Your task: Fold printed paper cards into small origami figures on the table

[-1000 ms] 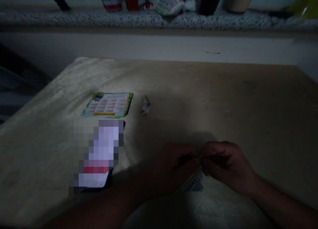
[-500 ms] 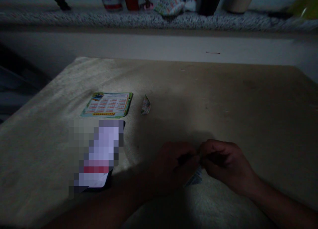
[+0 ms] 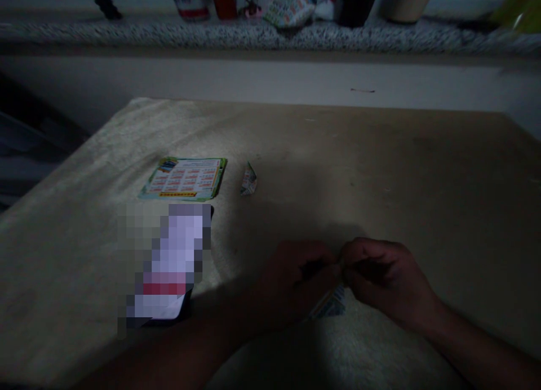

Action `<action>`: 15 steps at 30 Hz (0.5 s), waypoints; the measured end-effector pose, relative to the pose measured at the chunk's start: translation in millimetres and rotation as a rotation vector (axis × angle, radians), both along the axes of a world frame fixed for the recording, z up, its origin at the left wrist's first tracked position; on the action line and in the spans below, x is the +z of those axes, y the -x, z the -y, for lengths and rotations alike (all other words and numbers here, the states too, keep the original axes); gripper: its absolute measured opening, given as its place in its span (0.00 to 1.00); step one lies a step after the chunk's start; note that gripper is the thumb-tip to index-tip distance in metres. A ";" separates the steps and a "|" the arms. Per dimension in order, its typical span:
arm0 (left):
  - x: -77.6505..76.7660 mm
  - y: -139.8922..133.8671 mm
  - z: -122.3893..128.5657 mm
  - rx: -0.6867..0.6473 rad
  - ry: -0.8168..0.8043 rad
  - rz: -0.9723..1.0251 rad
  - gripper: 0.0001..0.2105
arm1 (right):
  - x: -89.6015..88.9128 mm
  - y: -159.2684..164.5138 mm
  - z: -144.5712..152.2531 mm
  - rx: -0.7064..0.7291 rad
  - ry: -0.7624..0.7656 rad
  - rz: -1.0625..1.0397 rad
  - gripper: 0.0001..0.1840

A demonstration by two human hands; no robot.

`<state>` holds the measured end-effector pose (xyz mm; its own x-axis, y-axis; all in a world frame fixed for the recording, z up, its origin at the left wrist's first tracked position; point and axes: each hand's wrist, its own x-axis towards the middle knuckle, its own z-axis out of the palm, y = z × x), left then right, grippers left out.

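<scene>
Both my hands meet low in the view, right of the middle, pinching a piece of folded printed paper. My left hand is closed, its thumb and finger at the paper's upper end. Thumb and fingertips of my right hand press together right beside them. The paper's lower part shows a triangular, patterned face below the fingers; its top is hidden by them. Farther off to the left stands a small folded paper piece with similar print, touched by neither hand.
A phone with a lit, blurred screen lies left of my hands. Beyond it is a stack of printed cards on the pale table. A speckled stone ledge at the back carries containers and a crumpled packet.
A bit more of the folded paper shows below my fingers. Both hands keep the same pinch in nearly the same place. Everything else lies as before.
</scene>
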<state>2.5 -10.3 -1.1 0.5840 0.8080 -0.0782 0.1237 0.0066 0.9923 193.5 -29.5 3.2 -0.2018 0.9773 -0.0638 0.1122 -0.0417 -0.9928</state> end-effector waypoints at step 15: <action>11.2 10.6 -6.7 0.174 0.008 -0.030 0.07 | -19.7 -29.2 -1.2 -0.355 -0.109 -0.173 0.04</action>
